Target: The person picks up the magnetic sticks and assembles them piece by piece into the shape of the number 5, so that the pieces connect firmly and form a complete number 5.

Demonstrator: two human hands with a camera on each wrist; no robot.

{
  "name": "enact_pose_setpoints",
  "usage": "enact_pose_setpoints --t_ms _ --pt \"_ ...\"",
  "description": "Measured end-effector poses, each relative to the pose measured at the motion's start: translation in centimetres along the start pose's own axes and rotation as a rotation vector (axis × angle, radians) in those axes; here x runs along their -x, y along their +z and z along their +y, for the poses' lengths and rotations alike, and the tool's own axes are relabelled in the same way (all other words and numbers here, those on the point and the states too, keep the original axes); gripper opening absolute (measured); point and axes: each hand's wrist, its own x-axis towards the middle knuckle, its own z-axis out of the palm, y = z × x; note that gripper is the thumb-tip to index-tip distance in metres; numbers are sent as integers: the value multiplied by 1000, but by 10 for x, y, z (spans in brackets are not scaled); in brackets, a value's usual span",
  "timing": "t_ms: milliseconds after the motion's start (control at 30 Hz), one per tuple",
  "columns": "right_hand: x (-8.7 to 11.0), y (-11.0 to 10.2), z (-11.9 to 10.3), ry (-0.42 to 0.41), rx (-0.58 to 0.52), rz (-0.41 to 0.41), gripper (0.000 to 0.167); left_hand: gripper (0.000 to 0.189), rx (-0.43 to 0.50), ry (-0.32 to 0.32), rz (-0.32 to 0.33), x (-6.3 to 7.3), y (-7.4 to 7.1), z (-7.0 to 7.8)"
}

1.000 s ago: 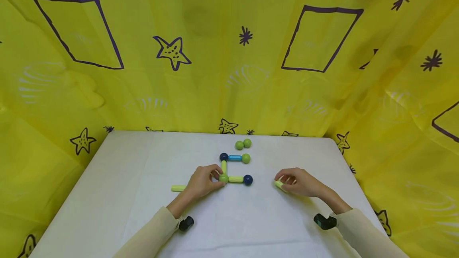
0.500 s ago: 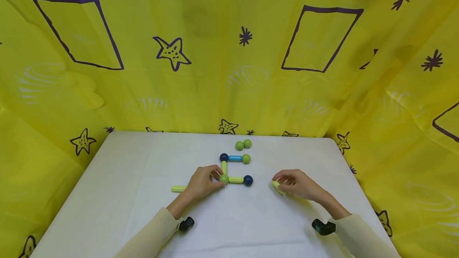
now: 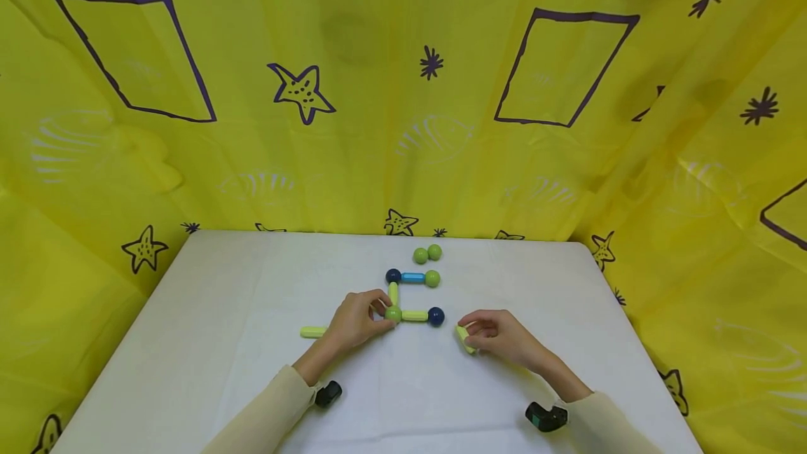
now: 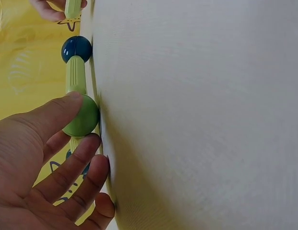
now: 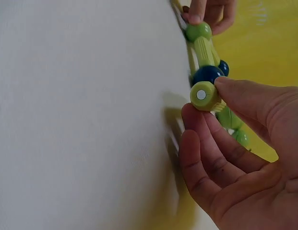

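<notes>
My left hand (image 3: 357,321) pinches the green ball (image 4: 84,117) at the corner of a C-shaped chain of balls and rods on the table. From that ball one yellow-green rod (image 3: 415,316) runs right to a dark blue ball (image 3: 436,317). Another rod (image 3: 394,293) leads back to a second dark blue ball (image 3: 394,276), then a blue rod (image 3: 412,277) and a green ball (image 3: 432,278). Right of the chain, my right hand (image 3: 504,339) pinches a loose yellow-green rod (image 3: 466,339) between thumb and fingers. Its end shows a round silvery disc in the right wrist view.
Two green balls (image 3: 427,253) lie side by side behind the chain. One more yellow-green rod (image 3: 312,332) rests left of my left hand, partly behind it. A yellow patterned curtain (image 3: 372,160) stands around the white table (image 3: 252,265).
My right hand has moved left with the yellow-green rod, closer to the near dark blue ball. My left hand and the chain have stayed in place.
</notes>
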Motion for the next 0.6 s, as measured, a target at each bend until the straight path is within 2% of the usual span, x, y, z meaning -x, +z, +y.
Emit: enact_pose_setpoints --t_ms 400,600 --pt "-6 29 -10 10 -69 91 31 23 -6 -7 15 -1 2 0" --pt "-10 37 -13 23 -44 133 30 22 1 -10 12 -1 2 0"
